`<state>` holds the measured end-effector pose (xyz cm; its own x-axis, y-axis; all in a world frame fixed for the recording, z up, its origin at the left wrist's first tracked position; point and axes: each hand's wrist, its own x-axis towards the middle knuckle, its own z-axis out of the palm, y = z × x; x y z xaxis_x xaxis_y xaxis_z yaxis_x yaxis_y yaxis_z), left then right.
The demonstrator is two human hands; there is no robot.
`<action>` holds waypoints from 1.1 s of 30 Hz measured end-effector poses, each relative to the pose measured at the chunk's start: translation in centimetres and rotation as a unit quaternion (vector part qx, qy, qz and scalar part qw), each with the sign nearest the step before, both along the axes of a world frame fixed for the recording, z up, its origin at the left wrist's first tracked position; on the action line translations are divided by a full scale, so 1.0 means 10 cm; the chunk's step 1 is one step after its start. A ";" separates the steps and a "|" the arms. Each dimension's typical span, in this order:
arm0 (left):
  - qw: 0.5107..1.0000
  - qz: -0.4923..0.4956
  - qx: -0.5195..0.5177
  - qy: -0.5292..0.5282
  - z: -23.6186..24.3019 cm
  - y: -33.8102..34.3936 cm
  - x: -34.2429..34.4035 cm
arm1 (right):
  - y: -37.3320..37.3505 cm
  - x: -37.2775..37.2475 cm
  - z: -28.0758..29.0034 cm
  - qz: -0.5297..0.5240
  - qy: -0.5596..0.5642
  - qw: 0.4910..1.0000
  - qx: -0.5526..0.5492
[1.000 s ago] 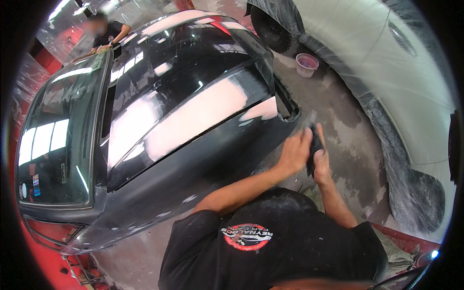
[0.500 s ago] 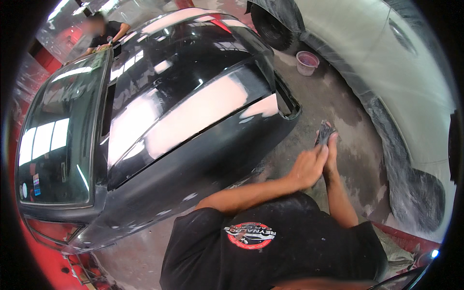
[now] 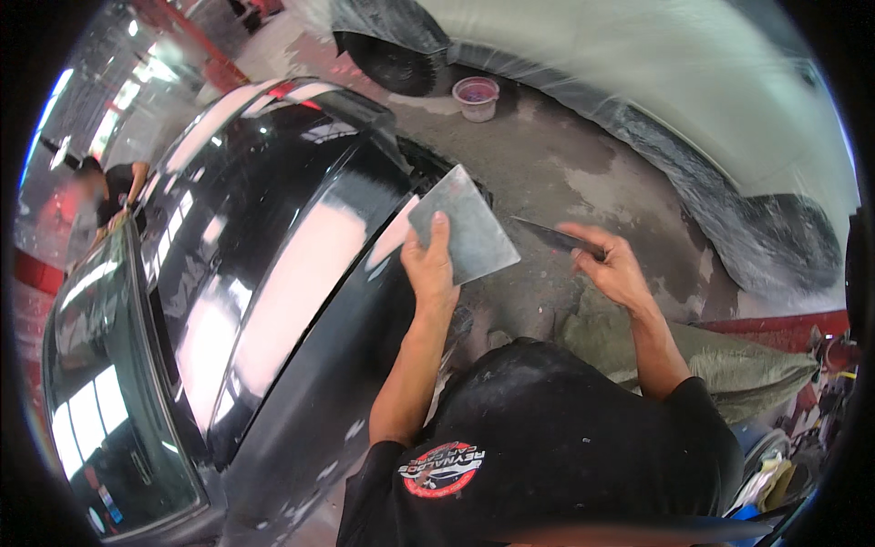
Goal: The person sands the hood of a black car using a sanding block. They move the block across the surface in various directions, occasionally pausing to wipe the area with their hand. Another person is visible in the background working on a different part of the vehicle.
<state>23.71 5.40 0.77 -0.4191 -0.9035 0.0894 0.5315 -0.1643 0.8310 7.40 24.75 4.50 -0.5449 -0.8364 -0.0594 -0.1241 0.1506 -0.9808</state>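
Note:
My left hand (image 3: 431, 266) grips a flat grey square plate (image 3: 476, 230) by its near edge, thumb lying across the top face. The plate is held tilted above the corner of a black car (image 3: 346, 337) with pale pink filler patches (image 3: 305, 269). Off to its right, my right hand (image 3: 615, 271) pinches a thin dark tool (image 3: 544, 233) that looks like a putty knife seen edge-on, its tip pointing left toward the plate without touching it. The index finger stretches along the tool, and the other fingers curl round its grip.
A pink bucket (image 3: 476, 98) stands on the wet-stained floor. Beyond it is a pale car (image 3: 592, 41) draped in plastic sheeting (image 3: 674, 169). A greenish sheet (image 3: 729, 360) lies at my right. Another person (image 3: 118, 187) leans on the black car's far left side.
My hands were together around a crumpled-looking grey thing. Now they are apart, with the plate in the left and the thin tool in the right. The view has turned right.

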 end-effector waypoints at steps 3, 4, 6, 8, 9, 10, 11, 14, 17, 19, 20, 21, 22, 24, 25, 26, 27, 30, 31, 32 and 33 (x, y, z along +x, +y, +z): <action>0.997 0.001 0.068 -0.018 0.02 -0.02 0.02 | 0.13 0.04 0.08 -0.205 0.230 0.951 0.015; 0.995 -0.015 0.094 -0.008 0.01 -0.01 0.00 | 0.13 0.12 0.10 -0.205 0.287 0.935 0.015; 0.974 -0.099 0.204 -0.013 -0.02 0.05 -0.06 | 0.10 0.35 0.12 -0.196 0.402 0.894 -0.024; 0.957 -0.168 0.228 -0.055 -0.05 0.19 -0.14 | -0.02 0.55 0.11 -0.093 0.459 0.865 -0.180; 0.949 -0.216 0.231 -0.018 -0.05 0.27 -0.19 | -0.05 0.64 0.11 -0.035 0.460 0.854 -0.239; 0.941 -0.241 0.239 0.010 -0.05 0.32 -0.23 | -0.09 0.71 0.11 -0.018 0.456 0.861 -0.227; 0.952 -0.272 0.139 -0.001 -0.04 0.33 -0.23 | -0.13 0.76 0.10 -0.008 0.447 0.864 -0.231; 0.934 -0.344 0.093 0.018 0.04 0.26 -0.13 | -0.18 0.82 0.09 0.038 0.414 0.877 -0.239; 0.910 -0.411 0.010 -0.048 0.15 -0.01 0.13 | -0.19 0.87 0.10 0.136 0.418 0.875 -0.203; 0.917 -0.388 -0.044 -0.078 0.19 -0.06 0.21 | -0.20 0.91 0.13 0.175 0.429 0.865 -0.194; 0.921 -0.386 -0.024 -0.049 0.20 -0.05 0.22 | -0.21 0.94 0.15 0.174 0.455 0.855 -0.179; 0.926 -0.371 0.022 -0.060 0.20 -0.01 0.21 | -0.21 0.97 0.17 0.168 0.472 0.848 -0.173; 0.937 -0.346 0.043 0.025 0.19 0.03 0.18 | -0.23 0.99 0.19 0.157 0.487 0.838 -0.191; 0.949 -0.266 0.118 0.123 0.18 0.11 0.12 | -0.27 1.02 0.22 0.179 0.479 0.846 -0.150; 0.971 -0.218 0.005 0.095 0.17 0.13 0.08 | -0.29 1.03 0.23 0.192 0.475 0.850 -0.123; 0.968 -0.222 0.068 0.090 0.17 0.11 0.09 | -0.31 1.03 0.24 0.205 0.497 0.832 -0.137; 0.954 -0.251 0.116 0.115 0.17 0.09 0.10 | -0.32 1.02 0.23 0.225 0.516 0.817 -0.130; 0.892 -0.341 0.224 0.194 0.20 -0.01 0.22 | -0.35 0.99 0.22 0.273 0.529 0.795 -0.118; 0.906 -0.329 0.209 0.163 0.21 -0.04 0.27 | -0.36 0.97 0.21 0.285 0.516 0.799 -0.116; 0.924 -0.301 0.214 0.099 0.23 -0.05 0.29 | -0.36 0.96 0.20 0.303 0.503 0.802 -0.108; 0.885 -0.372 0.202 0.192 0.24 -0.04 0.31 | -0.36 0.96 0.19 0.310 0.499 0.799 -0.127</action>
<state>26.86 4.98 3.15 -0.9205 -0.3809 0.0876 0.3822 -0.8303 0.4057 16.95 21.10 6.41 0.3086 -0.8802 0.3606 -0.8378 -0.4310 -0.3352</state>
